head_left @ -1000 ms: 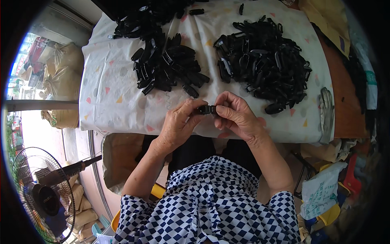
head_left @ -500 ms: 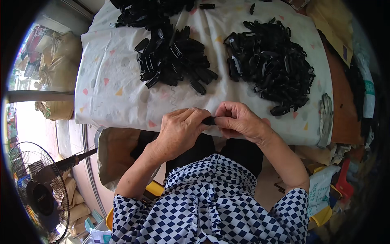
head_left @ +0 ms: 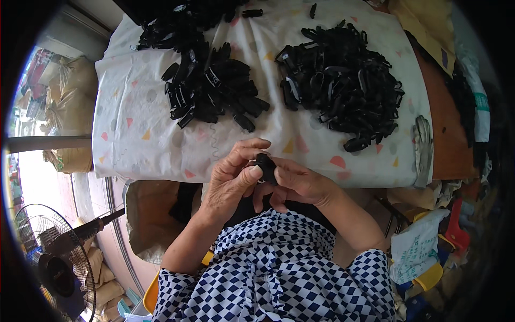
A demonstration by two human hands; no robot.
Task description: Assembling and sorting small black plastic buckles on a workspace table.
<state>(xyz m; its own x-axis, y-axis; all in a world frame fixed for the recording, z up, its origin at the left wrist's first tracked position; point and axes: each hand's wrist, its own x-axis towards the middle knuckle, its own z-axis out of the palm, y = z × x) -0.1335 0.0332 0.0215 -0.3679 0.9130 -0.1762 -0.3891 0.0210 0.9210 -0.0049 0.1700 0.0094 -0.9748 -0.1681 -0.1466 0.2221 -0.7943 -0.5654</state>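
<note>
Between my two hands is a small black plastic part, tilted upward at the table's near edge. My left hand pinches it between thumb and fingers. From the other side, the thumb and forefinger of my right hand grip its lower end, and the other fingers curl underneath. Its exact kind is partly hidden by my fingers. Beyond my hands lie a left pile of black plastic parts and a larger right pile of similar black parts.
A patterned white cloth covers the table. More black parts are heaped at the far left. Folded cloth lies at the right edge. A fan stands at lower left; an open sack sits below the table edge.
The black part has turned from lying level to standing tilted, showing more of itself. My hands have drawn slightly nearer my body, and the whole view has shifted a little.
</note>
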